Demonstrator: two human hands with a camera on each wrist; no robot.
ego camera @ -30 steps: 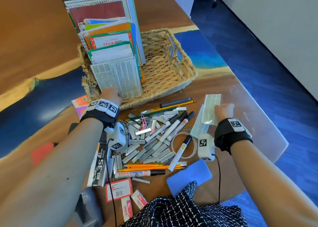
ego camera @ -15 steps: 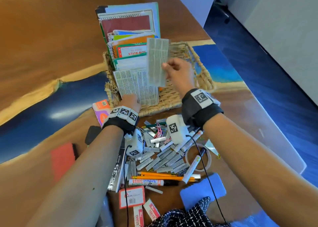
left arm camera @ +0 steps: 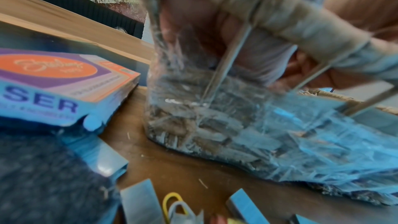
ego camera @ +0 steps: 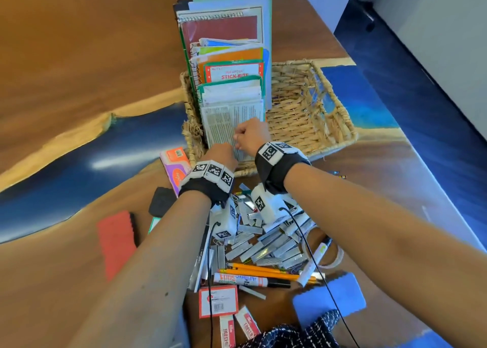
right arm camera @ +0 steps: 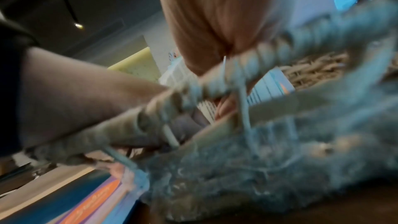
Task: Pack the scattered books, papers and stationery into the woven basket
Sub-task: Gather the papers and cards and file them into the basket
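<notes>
The woven basket stands mid-table with books and notebooks upright in its left half. In front of them stand printed papers. My left hand reaches over the front rim and its curled fingers hold those papers. My right hand is beside it, fingers curled, pinching a printed leaflet down against the front of the stack. Both wrist views are blurred and show fingers behind the basket rim. Loose staple strips, pencils, a marker and a tape roll lie under my forearms.
An orange-and-purple eraser box lies left of the basket. A red sponge, a black pad, a blue sponge, a staple box and small erasers lie nearer me. The basket's right half holds nothing. The table edge runs along the right.
My right hand lifted a printed leaflet from the table on the right, carried it over the basket and lowered it against the front of the stack. The left hand stayed at the front rim.
</notes>
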